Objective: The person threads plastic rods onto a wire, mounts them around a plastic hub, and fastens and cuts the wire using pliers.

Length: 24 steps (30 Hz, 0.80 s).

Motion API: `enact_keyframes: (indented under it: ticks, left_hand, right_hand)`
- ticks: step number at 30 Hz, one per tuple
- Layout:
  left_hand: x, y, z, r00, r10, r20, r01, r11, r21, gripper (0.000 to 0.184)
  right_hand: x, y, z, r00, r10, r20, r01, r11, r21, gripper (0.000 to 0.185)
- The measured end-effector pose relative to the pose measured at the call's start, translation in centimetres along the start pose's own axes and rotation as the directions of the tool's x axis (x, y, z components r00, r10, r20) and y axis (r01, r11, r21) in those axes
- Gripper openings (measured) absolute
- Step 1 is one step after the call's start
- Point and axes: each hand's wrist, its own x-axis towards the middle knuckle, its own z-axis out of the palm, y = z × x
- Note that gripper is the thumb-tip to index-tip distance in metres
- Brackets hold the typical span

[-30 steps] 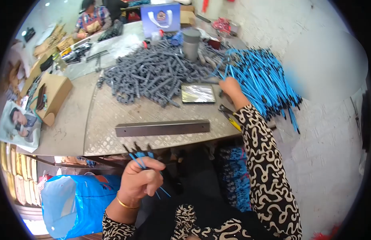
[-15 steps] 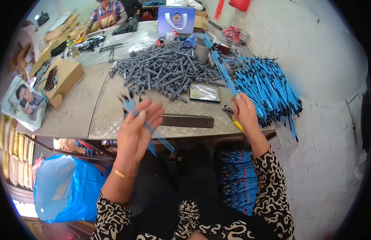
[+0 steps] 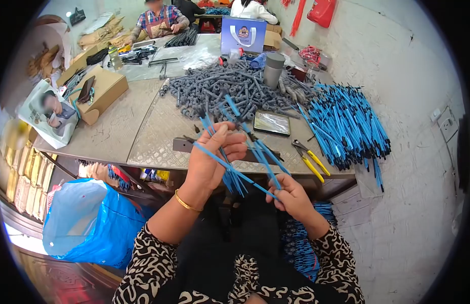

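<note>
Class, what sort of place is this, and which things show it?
Probably a small workshop: a heap of grey parts, a pile of blue rods and pliers share one worktable.

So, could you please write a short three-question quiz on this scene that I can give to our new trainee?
1. True or false: the yellow-handled pliers lie on the table, apart from both hands.

2. Multiple choice: what is worn on the person's left wrist?
A) a watch
B) a gold-coloured bangle
C) a rubber band

3. Fill in the blank: the left hand and the right hand both hold thin rods that are mainly ____ in colour.

Key: 1. True. 2. B. 3. Blue.
</note>
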Motion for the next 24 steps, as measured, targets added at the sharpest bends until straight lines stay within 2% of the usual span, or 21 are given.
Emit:
enact_keyframes:
  ticks: [3,4,6,8,9,12,15,17,18,21,24]
  left_hand:
    - [-0.6,-0.6,-0.3,0.992,0.111,-0.06,-0.105,0.99,0.098,0.024]
    - [-0.8,-0.8,-0.2,0.981,0.174,-0.08,-0.152,0.96,0.233,0.026]
    - [-0.2,-1.6,-1.3,0.927,0.354,-0.126,-0.276,0.869,0.411,0.023]
    - [-0.2,-1.5,-1.6,0.903,0.394,-0.172,-0.307,0.87,0.385,0.021]
    - [-0.3,-1.3,-1.6,0.886,0.42,-0.198,-0.327,0.867,0.377,0.02]
    - [-0.8,-1.4,-1.8,0.868,0.452,-0.204,-0.369,0.864,0.343,0.016]
    - [-1.2,-1.6,-1.9,0.843,0.496,-0.209,-0.43,0.854,0.294,0.013]
    - [-1.0,-1.8,-1.9,0.827,0.518,-0.22,-0.47,0.851,0.235,0.012]
    - [-1.1,-1.7,-2.1,0.858,0.488,-0.161,-0.461,0.87,0.176,0.011]
    - [-1.6,-0.8,-3.0,0.926,0.376,0.034,-0.376,0.927,-0.009,0.011]
    - [-2.7,0.1,-2.1,0.978,0.209,0.028,-0.197,0.953,-0.23,0.01]
  right_hand:
    - [0.0,0.4,0.3,1.0,0.018,0.024,-0.017,0.998,-0.068,0.021]
    - [-0.1,0.7,0.4,1.0,0.025,0.013,-0.024,0.996,-0.087,0.021]
    - [-0.3,1.1,0.6,0.993,-0.113,0.033,0.117,0.952,-0.283,0.022]
    - [-0.6,0.5,1.0,0.964,-0.251,0.086,0.26,0.826,-0.501,0.024]
    - [-0.6,0.6,0.9,0.975,-0.201,0.089,0.218,0.837,-0.502,0.027]
    - [-0.9,-0.7,1.2,0.952,-0.274,0.136,0.301,0.756,-0.582,0.034]
    - [-0.7,-0.6,1.3,0.912,-0.405,0.07,0.358,0.699,-0.619,0.042]
    - [-0.1,0.1,0.8,0.936,-0.353,0.003,0.3,0.789,-0.536,0.045]
    - [0.1,0.4,0.6,0.946,-0.323,-0.029,0.268,0.83,-0.489,0.047]
    - [0.7,0.6,0.4,0.96,-0.281,0.012,0.253,0.845,-0.471,0.045]
    - [1.1,-0.3,0.3,0.969,-0.237,0.068,0.239,0.841,-0.485,0.045]
